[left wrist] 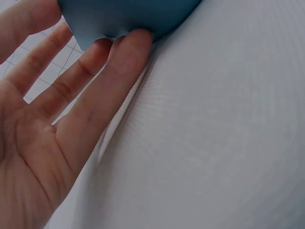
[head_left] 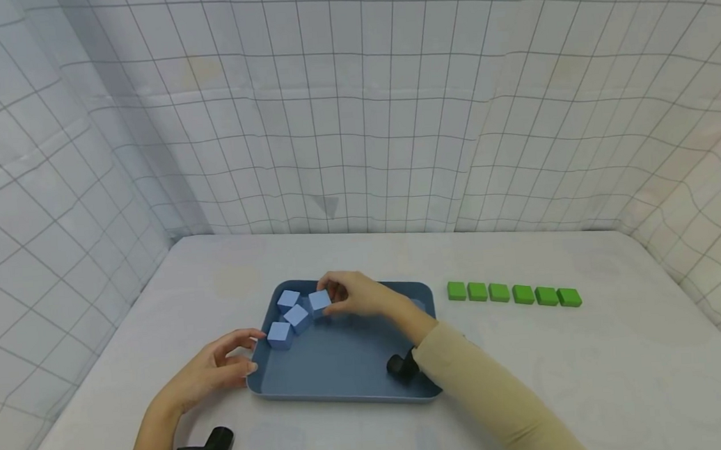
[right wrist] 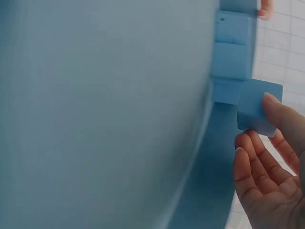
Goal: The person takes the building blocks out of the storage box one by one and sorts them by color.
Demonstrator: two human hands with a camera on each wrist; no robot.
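Near the back left corner of a blue-grey tray (head_left: pixel 339 366), my right hand (head_left: pixel 359 293) pinches a light blue cube (head_left: pixel 320 302) between thumb and fingers. The right wrist view shows this cube (right wrist: pixel 252 105) with the thumb on one face and fingertips at another. Three more blue cubes stand along the tray's left side: one at the back (head_left: pixel 288 300), one turned at an angle (head_left: pixel 298 318), and one nearer the front (head_left: pixel 279 335). My left hand (head_left: pixel 210 368) touches the tray's left side with loosely bent fingers; its fingertips (left wrist: pixel 138 40) lie against the outer wall.
Right of the tray, several green blocks (head_left: pixel 499 293) form a row on the white table (head_left: pixel 597 376). Behind my right wrist a bluish object (head_left: pixel 418 305) is partly hidden in the tray. Gridded white curtains (head_left: pixel 353 114) hang behind and at both sides.
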